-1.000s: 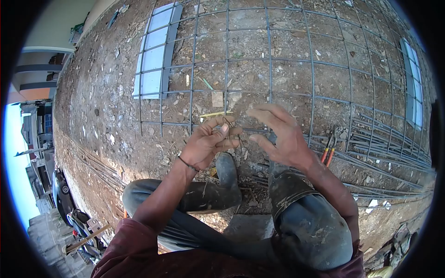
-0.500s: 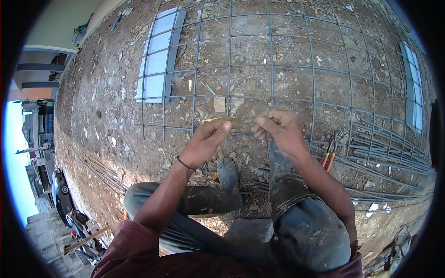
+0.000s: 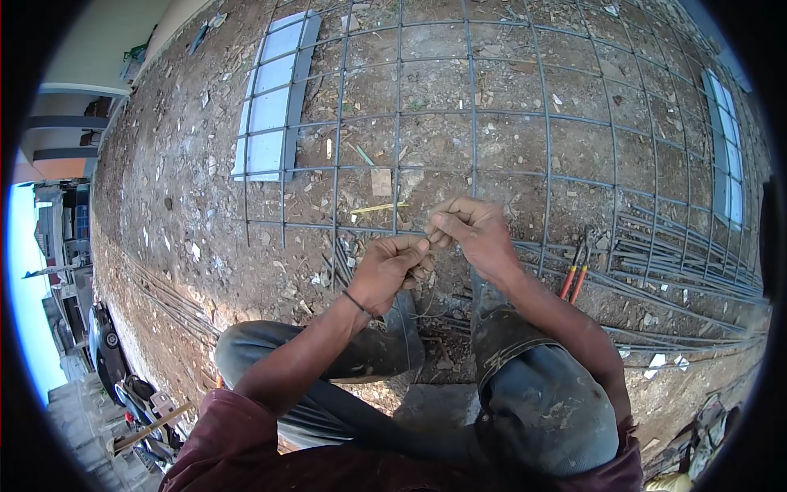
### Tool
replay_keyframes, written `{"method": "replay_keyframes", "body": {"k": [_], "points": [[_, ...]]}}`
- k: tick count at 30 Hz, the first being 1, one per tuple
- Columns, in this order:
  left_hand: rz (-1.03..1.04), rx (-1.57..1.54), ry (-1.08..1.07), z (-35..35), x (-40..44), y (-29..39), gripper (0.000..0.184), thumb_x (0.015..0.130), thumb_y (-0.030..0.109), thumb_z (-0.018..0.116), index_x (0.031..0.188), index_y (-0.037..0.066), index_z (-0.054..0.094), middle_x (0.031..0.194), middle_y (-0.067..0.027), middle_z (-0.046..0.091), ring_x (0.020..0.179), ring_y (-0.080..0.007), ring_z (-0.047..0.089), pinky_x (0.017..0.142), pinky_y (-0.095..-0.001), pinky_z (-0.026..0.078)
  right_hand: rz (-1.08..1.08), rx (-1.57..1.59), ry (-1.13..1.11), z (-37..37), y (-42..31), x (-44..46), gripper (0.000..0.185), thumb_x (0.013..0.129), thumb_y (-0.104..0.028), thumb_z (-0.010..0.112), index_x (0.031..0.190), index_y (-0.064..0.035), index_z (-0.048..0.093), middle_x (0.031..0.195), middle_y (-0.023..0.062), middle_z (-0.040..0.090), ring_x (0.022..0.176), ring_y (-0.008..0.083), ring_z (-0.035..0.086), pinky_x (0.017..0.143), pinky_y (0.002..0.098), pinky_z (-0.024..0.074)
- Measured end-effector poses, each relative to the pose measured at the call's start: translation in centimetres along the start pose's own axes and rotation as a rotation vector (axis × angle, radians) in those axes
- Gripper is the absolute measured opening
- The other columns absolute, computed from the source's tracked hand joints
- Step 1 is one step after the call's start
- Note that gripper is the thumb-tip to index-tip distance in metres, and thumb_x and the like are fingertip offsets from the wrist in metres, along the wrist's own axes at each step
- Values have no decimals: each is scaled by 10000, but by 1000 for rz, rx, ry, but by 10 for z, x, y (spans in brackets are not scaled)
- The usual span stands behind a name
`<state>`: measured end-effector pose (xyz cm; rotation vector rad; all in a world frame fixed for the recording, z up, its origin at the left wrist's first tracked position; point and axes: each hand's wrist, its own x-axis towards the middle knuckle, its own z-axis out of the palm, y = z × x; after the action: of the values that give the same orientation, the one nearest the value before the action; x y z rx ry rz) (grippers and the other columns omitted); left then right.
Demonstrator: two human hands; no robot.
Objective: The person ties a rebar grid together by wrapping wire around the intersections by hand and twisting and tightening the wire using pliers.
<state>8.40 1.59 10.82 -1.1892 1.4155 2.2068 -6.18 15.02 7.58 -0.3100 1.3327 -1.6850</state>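
Close together at the near edge of a rebar mesh (image 3: 473, 148), my two hands nearly touch fingertip to fingertip. My left hand (image 3: 385, 271) is closed in a pinch, thumb against forefinger. Just to its right, my right hand (image 3: 475, 236) also pinches, with its fingers curled. Whatever lies between the fingertips is too small or hidden to name. Pincers with red-orange handles (image 3: 574, 275) rest by the mesh edge, right of my right hand. A thin yellow strip (image 3: 379, 208) lies on the ground beyond my left hand.
White blocks, one at the left (image 3: 270, 98) and one at the right (image 3: 726, 156), lie beneath the mesh. Loose rebar rods (image 3: 680, 307) are piled at right, with more rods (image 3: 168, 295) at left. My boots and knees are close below my hands. Stone chips litter the dirt.
My left hand has moved right and down, and my right hand left, so the fingertips now meet. Both hands pinch. The view has shifted slightly.
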Motion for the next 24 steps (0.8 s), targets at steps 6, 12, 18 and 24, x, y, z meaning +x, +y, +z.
{"method": "replay_keyframes", "body": {"k": [6,12,18,24], "points": [[97,-146,132,21,-16,5,281,1053,109,576,1304,17,663,815,-70,698,513,-65,459,464,-233,353,-158,-374,12,-1,5,1,182,918,-85,716,1067,18,727,943,99,738,801,151,698,687,313,553],[4,-276,324,23,-21,-50,336,1042,29,511,1360,-6,615,825,-107,688,502,-77,441,448,-233,332,-379,-843,-176,6,53,1,233,876,-107,698,1090,-30,748,947,145,717,828,299,710,759,381,550],[-61,-389,839,-99,28,-116,193,1021,71,522,1122,-13,664,796,-107,670,468,-91,395,407,-253,275,-22,-734,29,-16,52,15,222,907,-148,698,1101,-52,752,948,146,757,837,280,729,780,376,554],[-567,-279,677,-121,82,-155,173,969,77,472,821,54,560,727,-78,608,445,-106,390,374,-267,231,-61,-704,146,-21,34,33,213,915,-169,704,1090,-58,754,908,143,761,798,241,731,769,351,555]]}}
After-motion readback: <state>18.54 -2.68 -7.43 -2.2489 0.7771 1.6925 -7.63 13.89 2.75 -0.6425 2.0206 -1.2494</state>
